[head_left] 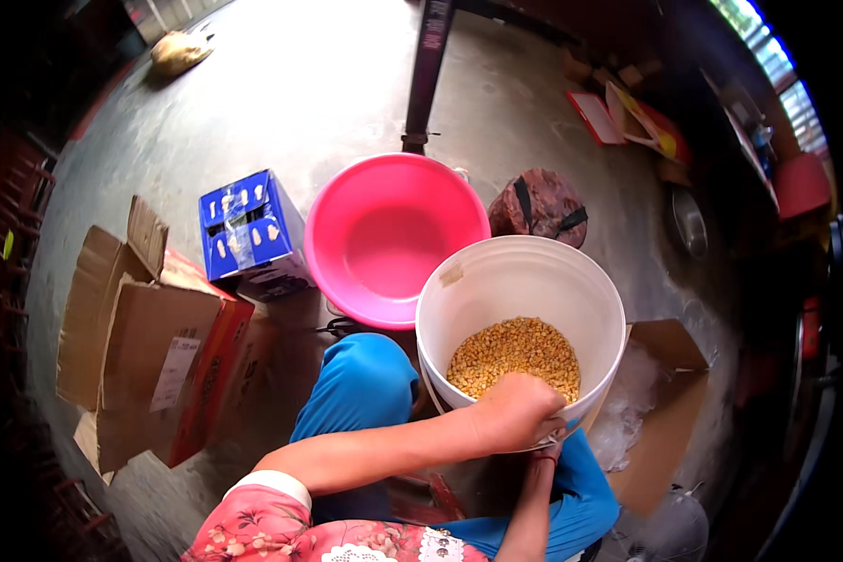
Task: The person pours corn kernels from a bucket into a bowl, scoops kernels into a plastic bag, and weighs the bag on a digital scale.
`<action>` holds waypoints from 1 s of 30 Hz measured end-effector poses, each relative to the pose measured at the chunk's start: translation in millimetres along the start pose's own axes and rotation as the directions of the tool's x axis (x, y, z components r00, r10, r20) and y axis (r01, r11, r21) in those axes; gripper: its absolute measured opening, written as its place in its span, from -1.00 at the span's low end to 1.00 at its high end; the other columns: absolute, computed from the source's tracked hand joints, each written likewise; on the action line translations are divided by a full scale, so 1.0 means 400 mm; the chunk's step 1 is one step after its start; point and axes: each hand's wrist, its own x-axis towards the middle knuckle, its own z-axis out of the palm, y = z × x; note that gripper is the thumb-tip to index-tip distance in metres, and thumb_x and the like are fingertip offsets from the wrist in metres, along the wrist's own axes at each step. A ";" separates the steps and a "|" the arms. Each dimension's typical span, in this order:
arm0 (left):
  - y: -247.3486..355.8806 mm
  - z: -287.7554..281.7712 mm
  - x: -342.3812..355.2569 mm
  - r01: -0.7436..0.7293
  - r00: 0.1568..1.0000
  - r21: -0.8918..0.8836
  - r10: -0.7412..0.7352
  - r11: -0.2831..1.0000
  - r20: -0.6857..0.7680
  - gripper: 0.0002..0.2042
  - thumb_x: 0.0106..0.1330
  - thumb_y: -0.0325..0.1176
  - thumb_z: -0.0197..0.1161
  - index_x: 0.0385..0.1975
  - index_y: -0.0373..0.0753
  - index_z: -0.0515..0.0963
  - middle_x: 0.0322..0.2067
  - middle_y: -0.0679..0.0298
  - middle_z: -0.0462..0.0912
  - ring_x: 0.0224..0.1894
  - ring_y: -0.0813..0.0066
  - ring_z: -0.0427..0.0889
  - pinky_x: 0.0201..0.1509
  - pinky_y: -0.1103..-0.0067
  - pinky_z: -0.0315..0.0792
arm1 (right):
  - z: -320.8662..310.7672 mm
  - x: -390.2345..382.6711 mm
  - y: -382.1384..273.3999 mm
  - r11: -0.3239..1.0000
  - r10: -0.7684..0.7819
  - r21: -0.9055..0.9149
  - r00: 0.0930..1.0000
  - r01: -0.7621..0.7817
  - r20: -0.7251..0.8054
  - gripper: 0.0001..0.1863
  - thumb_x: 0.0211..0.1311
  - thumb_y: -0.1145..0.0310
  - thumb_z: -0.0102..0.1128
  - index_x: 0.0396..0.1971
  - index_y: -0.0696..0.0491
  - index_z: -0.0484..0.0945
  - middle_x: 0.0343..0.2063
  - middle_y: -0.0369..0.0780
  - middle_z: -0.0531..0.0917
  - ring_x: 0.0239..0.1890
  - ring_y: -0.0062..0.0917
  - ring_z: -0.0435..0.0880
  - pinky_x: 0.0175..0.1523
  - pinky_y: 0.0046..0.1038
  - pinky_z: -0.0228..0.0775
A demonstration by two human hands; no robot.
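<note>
A white bucket [585, 281] with yellow corn kernels [515, 348] in it stands tilted toward me, close to my knees. My left arm reaches across to the right, and my left hand [520, 410] is closed in a fist over the bucket's near rim. Whatever the fist holds, if anything, is hidden. My right hand [550, 436] is just below it, at the bucket's near outer wall. Most of it is covered by the left hand, so its fingers do not show. Left of the bucket, the pink basin [384, 248] holds nothing that I can see.
A blue box [253, 229] and an open brown carton [150, 347] stand at the left. A dark reddish bundle [539, 208] lies behind the bucket. At the right, an open carton [670, 421] contains clear plastic. A dark post [426, 84] rises beyond the basin; a tan animal [180, 53] lies far left.
</note>
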 end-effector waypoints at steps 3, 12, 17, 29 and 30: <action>0.009 -0.094 -0.042 -0.022 0.984 -0.071 0.009 0.997 -0.181 -0.78 -0.03 -0.27 0.25 -0.70 -0.28 0.46 -0.73 0.03 0.45 -0.60 0.03 0.47 -0.52 0.29 0.35 | 0.129 -0.147 -0.132 0.948 -0.033 -0.319 0.991 -0.009 -0.127 -0.46 0.10 -0.03 -0.02 -0.12 0.13 0.43 -0.22 -0.18 0.57 -0.22 -0.41 0.56 -0.16 -0.35 0.46; -0.051 -0.298 -0.114 0.072 0.927 -0.320 -0.182 0.945 -0.328 -0.78 0.02 -0.28 0.25 -0.48 -0.33 0.58 -0.66 0.07 0.55 -0.62 0.41 0.54 -0.48 0.56 0.39 | 0.334 -0.363 -0.383 0.548 -0.340 -0.798 0.938 0.252 0.062 -0.66 0.12 0.08 0.05 -0.48 0.10 0.49 -0.68 -0.27 0.52 -0.74 -0.58 0.50 -0.74 -0.64 0.30; -0.107 -0.331 -0.133 0.048 0.863 -0.445 -0.261 0.894 -0.432 -0.74 -0.01 -0.21 0.24 -0.47 -0.31 0.59 -0.64 0.04 0.54 -0.60 0.38 0.54 -0.46 0.52 0.39 | 0.439 -0.403 -0.453 0.351 -0.401 -0.872 0.896 0.342 0.190 -0.68 0.15 0.11 0.04 -0.51 0.10 0.50 -0.76 -0.35 0.45 -0.80 -0.66 0.44 -0.79 -0.66 0.24; -0.215 -0.441 -0.175 0.168 0.671 -0.370 -0.381 0.914 -0.636 -0.73 -0.02 -0.20 0.25 -0.46 -0.29 0.61 -0.60 0.06 0.59 -0.56 0.44 0.59 -0.40 0.58 0.42 | 0.707 -0.428 -0.496 0.099 -0.349 -0.899 0.862 0.426 0.369 -0.68 0.17 0.16 0.07 -0.70 0.00 0.40 -0.84 -0.43 0.34 -0.86 -0.80 0.23 -0.82 -0.75 -0.05; -0.227 -0.450 -0.181 0.174 0.655 -0.370 -0.388 0.913 -0.649 -0.73 -0.02 -0.20 0.25 -0.46 -0.29 0.61 -0.60 0.05 0.59 -0.56 0.43 0.59 -0.40 0.57 0.42 | 0.730 -0.429 -0.498 0.092 -0.337 -0.898 0.862 0.430 0.378 -0.68 0.17 0.16 0.07 -0.70 0.00 0.40 -0.84 -0.43 0.34 -0.87 -0.81 0.23 -0.82 -0.76 -0.05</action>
